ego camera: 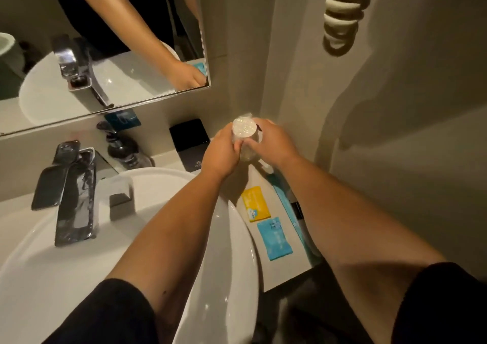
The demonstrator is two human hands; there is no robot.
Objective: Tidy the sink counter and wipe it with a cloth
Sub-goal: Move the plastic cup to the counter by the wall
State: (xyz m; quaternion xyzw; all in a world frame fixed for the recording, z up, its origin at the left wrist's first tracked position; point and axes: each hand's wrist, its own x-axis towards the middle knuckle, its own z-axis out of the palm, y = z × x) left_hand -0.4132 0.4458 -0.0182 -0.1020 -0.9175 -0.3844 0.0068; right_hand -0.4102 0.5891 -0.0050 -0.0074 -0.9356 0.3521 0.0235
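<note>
A clear glass cup [244, 129] wrapped in plastic stands bottom-up at the back right corner of the pale counter [279, 270]. My left hand [222, 152] grips its left side and my right hand [271, 143] grips its right side. On the counter to the right of the white basin [232, 251] lie a yellow packet [256, 203], a blue packet [274, 238] and a long teal sachet [288, 206], partly hidden under my right forearm. No cloth is in view.
A chrome faucet [71, 193] stands at the left behind the basin. A dark soap pump bottle [121, 146] and a black box [191, 143] sit against the back wall under the mirror [105, 53]. A coiled cord [342, 14] hangs on the right wall.
</note>
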